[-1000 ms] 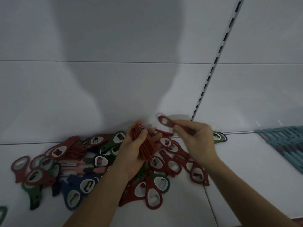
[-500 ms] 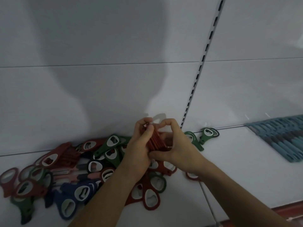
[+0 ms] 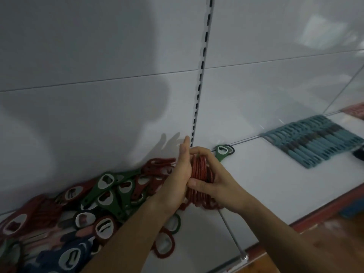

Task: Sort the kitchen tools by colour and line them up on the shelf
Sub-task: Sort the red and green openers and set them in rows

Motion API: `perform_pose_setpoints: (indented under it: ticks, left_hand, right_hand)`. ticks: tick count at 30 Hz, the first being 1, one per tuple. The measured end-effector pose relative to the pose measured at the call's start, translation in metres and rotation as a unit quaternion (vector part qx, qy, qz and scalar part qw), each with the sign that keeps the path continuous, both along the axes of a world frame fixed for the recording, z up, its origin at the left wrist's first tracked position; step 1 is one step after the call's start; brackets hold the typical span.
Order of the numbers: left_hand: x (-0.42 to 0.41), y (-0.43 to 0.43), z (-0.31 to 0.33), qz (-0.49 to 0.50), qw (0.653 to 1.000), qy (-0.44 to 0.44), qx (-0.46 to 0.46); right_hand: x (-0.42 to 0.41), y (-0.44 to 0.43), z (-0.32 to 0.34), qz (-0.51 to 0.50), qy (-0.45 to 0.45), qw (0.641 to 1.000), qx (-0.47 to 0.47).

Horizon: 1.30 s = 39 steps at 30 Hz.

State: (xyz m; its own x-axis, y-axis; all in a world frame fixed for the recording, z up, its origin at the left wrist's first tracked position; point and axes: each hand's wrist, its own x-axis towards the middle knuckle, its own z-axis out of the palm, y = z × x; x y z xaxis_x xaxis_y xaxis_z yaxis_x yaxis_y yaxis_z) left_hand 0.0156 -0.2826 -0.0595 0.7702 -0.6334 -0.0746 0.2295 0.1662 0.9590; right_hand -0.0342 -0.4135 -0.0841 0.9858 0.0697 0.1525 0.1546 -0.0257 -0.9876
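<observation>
Straightened now, the left hand (image 3: pixel 181 174) fingers press the red stack (image 3: pixel 199 166) flat — right hand (image 3: pixel 216 182) fingers grip it.

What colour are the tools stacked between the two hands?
Red; the head view shows the stack between left hand and right hand.

single red opener: a second ago pinched apart in the right hand, now joined to the stack
right hand (image 3: pixel 218 180): come across, curled round the stack of red openers (image 3: pixel 200 168)
left hand (image 3: pixel 181 174): grip loosened, straight fingers pressed against the stack's side
stack place: shifted from left of the slotted upright (image 3: pixel 199 91) to its foot
</observation>
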Motion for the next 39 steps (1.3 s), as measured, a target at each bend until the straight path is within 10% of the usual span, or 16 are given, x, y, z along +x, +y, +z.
perform_pose_setpoints:
  ticks: [7, 11, 15, 22, 39]
  left_hand:
    - [0.030, -0.106, -0.032, -0.022, 0.988, -0.024, 0.152]
    - [0.013, -0.132, -0.051, -0.086, 0.913, -0.279, 0.283]
    - [0.013, -0.168, -0.074, -0.120, 0.781, -0.466, 0.398]
    - [0.018, -0.198, -0.100, -0.044, 0.722, -0.544, 0.426]
    - [0.018, -0.199, -0.109, -0.024, 0.699, -0.561, 0.442]
  right_hand:
    - [-0.041, -0.087, 0.012, -0.137, 0.061, 0.988, 0.033]
    - [-0.057, -0.180, 0.023, -0.198, 0.140, 0.961, -0.131]
    - [-0.047, -0.246, 0.024, -0.156, 0.178, 0.846, -0.478]
    - [-0.018, -0.250, -0.003, 0.029, 0.164, 0.657, -0.735]
    - [0.009, -0.249, 0.005, 0.041, 0.177, 0.721, -0.669]
